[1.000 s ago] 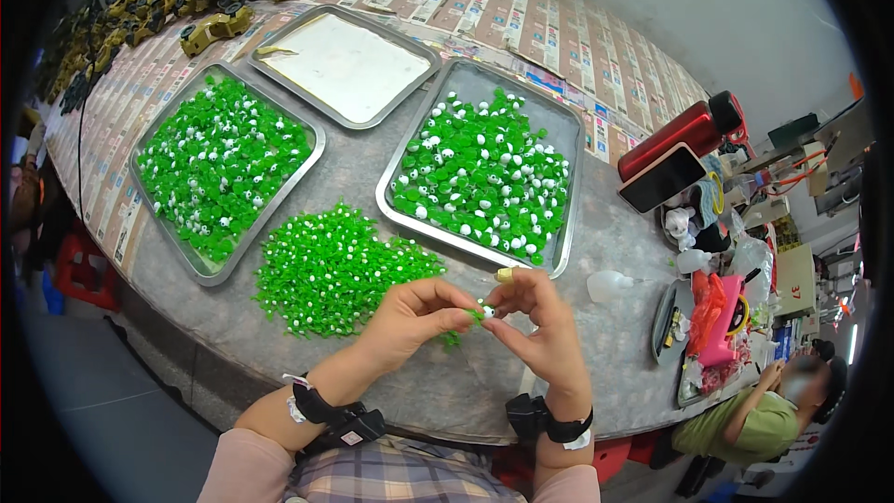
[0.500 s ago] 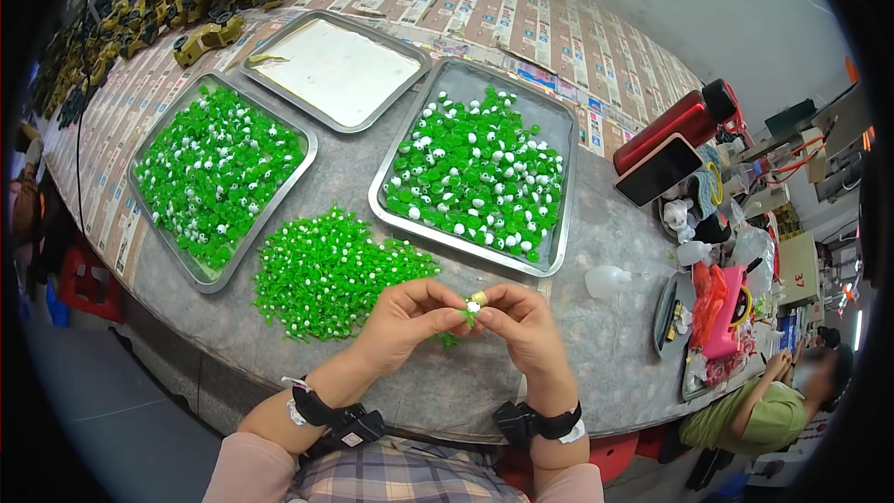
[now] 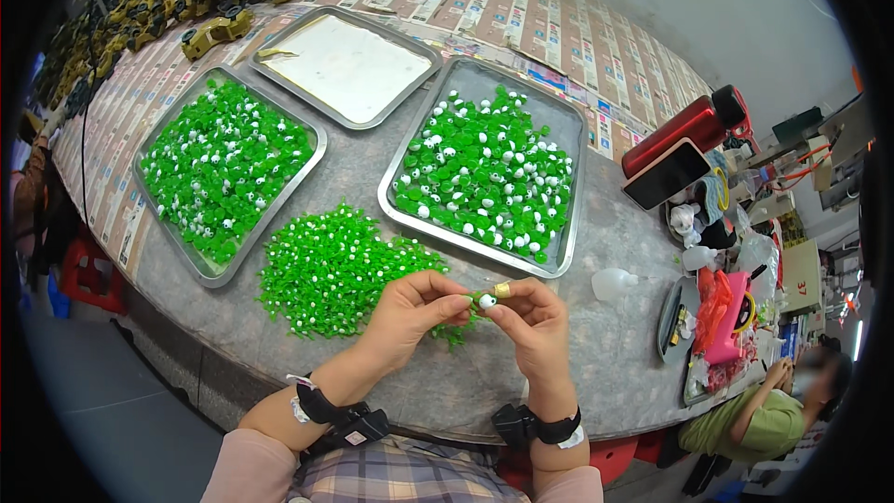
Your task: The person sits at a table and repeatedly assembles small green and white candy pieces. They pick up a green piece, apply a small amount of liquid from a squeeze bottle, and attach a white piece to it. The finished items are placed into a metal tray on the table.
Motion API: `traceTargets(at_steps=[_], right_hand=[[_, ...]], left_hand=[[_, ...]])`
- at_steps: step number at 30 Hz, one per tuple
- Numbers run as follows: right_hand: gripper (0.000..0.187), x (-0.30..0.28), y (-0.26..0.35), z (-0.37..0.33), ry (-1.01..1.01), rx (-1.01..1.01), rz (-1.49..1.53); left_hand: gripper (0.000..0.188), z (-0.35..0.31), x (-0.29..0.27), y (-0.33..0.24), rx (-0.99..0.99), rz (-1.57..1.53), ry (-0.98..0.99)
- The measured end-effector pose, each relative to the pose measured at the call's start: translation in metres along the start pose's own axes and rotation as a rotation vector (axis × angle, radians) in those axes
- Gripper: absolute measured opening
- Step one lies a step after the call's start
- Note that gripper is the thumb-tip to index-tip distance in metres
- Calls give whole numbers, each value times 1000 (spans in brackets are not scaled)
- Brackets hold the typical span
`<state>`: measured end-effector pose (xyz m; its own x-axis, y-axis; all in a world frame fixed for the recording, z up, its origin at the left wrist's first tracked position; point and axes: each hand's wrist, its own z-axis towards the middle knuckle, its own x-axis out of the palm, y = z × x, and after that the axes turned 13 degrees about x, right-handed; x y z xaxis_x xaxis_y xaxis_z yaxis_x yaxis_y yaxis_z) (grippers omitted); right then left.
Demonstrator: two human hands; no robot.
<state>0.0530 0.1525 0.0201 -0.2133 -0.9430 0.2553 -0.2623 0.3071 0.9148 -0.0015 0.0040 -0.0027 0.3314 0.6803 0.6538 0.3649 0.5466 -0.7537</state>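
Observation:
My left hand (image 3: 410, 315) and my right hand (image 3: 533, 324) meet above the near part of the table. Between their pinched fingertips is a small green plastic piece with a white ball (image 3: 487, 301) showing a dark dot; both hands grip it. A yellow wrap (image 3: 502, 290) covers a fingertip of the right hand. Just left of my left hand lies a loose heap of small green pieces with white dots (image 3: 335, 270). Beyond the hands, a metal tray (image 3: 419, 220) carries green pieces with white balls, and a second such tray (image 3: 321, 144) stands at the left.
A metal tray with a white lining (image 3: 349, 65) sits at the back. Yellow toy vehicles (image 3: 219, 33) pile up far left. To the right are a red bottle (image 3: 675, 135), a phone (image 3: 666, 173), a translucent bottle (image 3: 613, 285) and a pink container (image 3: 728, 321). Another person (image 3: 754, 419) works at far right.
The white ball on the piece has turned and now shows its dark dot. My right fingers have shifted slightly right and up. The whole view has moved a little.

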Motion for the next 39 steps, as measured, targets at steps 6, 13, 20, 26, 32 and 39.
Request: traceTargets(at_steps=[6,13,20,26,32,39], right_hand=[[18,0,-3,-1,-15,-34,-110],[24,-6,4,-3,40,50,-167],[22,-13,2,0,108,154,-122],[21,-9,1,5,91,125,-84],[19,-39,9,9,-336,-249,-830],[17,-38,4,9,-86,-44,-1109]], left_hand=[[9,-1,2,2,97,190,27],[7,-5,5,-2,360,617,120],[8,-3,6,-4,599,971,242],[5,-3,9,-8,440,821,136],[14,11,-36,-45,526,-317,-345],[27,16,-58,-85,533,-513,-407]])
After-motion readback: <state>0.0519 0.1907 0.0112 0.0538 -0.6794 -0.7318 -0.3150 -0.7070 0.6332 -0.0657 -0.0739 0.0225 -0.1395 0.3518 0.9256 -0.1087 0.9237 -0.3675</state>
